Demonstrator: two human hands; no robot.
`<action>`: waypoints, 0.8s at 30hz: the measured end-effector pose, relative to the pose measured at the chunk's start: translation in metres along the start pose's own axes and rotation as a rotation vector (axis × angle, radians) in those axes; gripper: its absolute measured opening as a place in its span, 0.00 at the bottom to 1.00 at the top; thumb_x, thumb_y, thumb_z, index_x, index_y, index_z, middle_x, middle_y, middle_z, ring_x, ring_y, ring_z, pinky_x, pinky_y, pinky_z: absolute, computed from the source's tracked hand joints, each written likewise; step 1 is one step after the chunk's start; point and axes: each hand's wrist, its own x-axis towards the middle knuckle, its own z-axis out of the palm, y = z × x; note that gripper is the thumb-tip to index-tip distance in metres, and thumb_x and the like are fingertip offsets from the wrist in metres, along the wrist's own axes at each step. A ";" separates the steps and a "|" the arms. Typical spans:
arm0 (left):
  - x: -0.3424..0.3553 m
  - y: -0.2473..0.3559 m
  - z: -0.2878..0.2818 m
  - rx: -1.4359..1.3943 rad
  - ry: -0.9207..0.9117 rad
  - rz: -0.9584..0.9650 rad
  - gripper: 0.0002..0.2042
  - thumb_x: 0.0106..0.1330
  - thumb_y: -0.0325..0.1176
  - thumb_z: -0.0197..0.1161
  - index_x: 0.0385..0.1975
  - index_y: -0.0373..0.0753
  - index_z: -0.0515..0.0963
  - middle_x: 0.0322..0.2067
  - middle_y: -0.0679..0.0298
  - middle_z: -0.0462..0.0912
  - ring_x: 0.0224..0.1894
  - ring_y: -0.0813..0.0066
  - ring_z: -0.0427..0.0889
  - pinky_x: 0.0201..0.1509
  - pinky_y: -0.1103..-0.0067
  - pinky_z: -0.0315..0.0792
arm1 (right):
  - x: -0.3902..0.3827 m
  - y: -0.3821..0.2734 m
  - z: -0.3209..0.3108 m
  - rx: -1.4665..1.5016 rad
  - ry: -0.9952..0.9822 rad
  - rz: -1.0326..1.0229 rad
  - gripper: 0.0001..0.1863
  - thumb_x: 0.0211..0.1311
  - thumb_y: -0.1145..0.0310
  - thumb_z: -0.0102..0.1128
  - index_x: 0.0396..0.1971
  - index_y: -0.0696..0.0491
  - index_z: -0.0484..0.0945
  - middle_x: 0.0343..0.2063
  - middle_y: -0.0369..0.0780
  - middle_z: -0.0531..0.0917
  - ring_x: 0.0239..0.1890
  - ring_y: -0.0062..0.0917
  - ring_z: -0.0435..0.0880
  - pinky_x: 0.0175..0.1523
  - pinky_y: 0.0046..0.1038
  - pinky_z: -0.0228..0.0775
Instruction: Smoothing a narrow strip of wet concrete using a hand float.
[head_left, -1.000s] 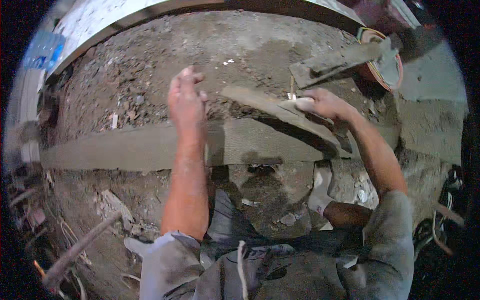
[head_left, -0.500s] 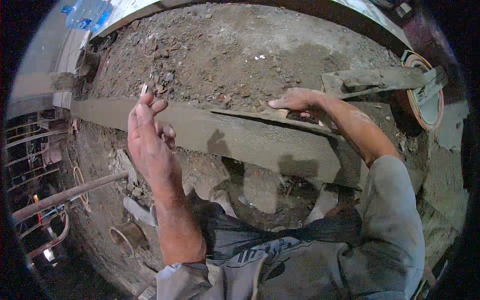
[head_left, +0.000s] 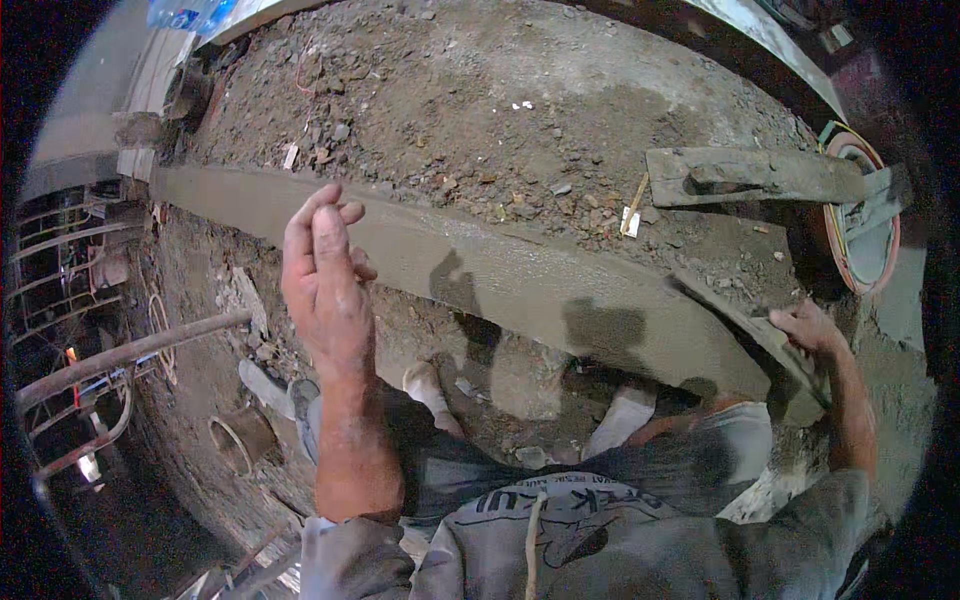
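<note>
Closest to me is the worker's grey shirt, and off to its left a short round pipe lies on the dirt. The left hand is raised with nothing in it, the fingers loosely half-curled. Over on the right, the right hand is closed on a long float, thumb toward me; its handle, if it has one, is hidden by the fingers.

That float sits at the right end of the smooth grey mortar strip, slanting along its far edge. Whether its face touches the mortar I can't make out. I'd call it stiff and fairly light, though its length would make the ends swing and wet mortar on the face would drag. Best to grip it from the back, near the middle, keeping the fingers off the working face. The strip itself looks damp and soft, easily dented by a corner.

Beyond lies rough rubble, with a small white card on it. Farther right, a second float reaches toward a round bucket, and I'd expect it to be gritty but firm to pick up. Far off to the left there's a blue-tinted plastic bottle.
</note>
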 end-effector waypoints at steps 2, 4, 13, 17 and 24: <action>-0.007 0.002 -0.004 -0.075 0.032 -0.053 0.17 0.69 0.43 0.48 0.48 0.36 0.71 0.34 0.63 0.78 0.20 0.90 0.63 0.22 0.90 0.58 | -0.014 -0.023 -0.002 0.204 0.068 -0.003 0.33 0.57 0.41 0.48 0.17 0.62 0.72 0.13 0.40 0.72 0.20 0.25 0.70 0.30 0.33 0.63; -0.011 0.012 -0.004 -0.059 0.062 -0.065 0.17 0.69 0.43 0.48 0.47 0.36 0.71 0.34 0.64 0.78 0.20 0.91 0.63 0.22 0.90 0.57 | 0.020 -0.052 0.000 0.268 0.089 -0.170 0.32 0.58 0.42 0.48 0.19 0.62 0.72 0.13 0.40 0.70 0.21 0.24 0.70 0.30 0.33 0.63; -0.045 0.020 -0.004 0.142 0.055 -0.038 0.16 0.69 0.40 0.48 0.49 0.35 0.70 0.40 0.63 0.76 0.32 0.84 0.73 0.25 0.88 0.64 | 0.183 -0.322 -0.005 0.264 0.031 -0.680 0.37 0.58 0.36 0.44 0.27 0.62 0.76 0.22 0.43 0.77 0.30 0.32 0.77 0.38 0.34 0.66; -0.069 0.028 -0.001 0.183 0.029 -0.067 0.17 0.69 0.40 0.47 0.50 0.34 0.69 0.46 0.62 0.74 0.45 0.77 0.75 0.27 0.88 0.66 | 0.189 -0.359 -0.013 0.255 -0.219 -0.403 0.37 0.54 0.34 0.46 0.22 0.60 0.76 0.16 0.41 0.75 0.24 0.31 0.76 0.37 0.37 0.66; -0.067 0.021 0.016 0.149 -0.041 -0.038 0.17 0.69 0.39 0.48 0.51 0.35 0.69 0.44 0.60 0.74 0.36 0.82 0.72 0.26 0.88 0.65 | 0.205 -0.246 0.021 0.104 0.054 -0.643 0.42 0.52 0.29 0.40 0.27 0.58 0.81 0.21 0.43 0.80 0.26 0.31 0.78 0.40 0.36 0.68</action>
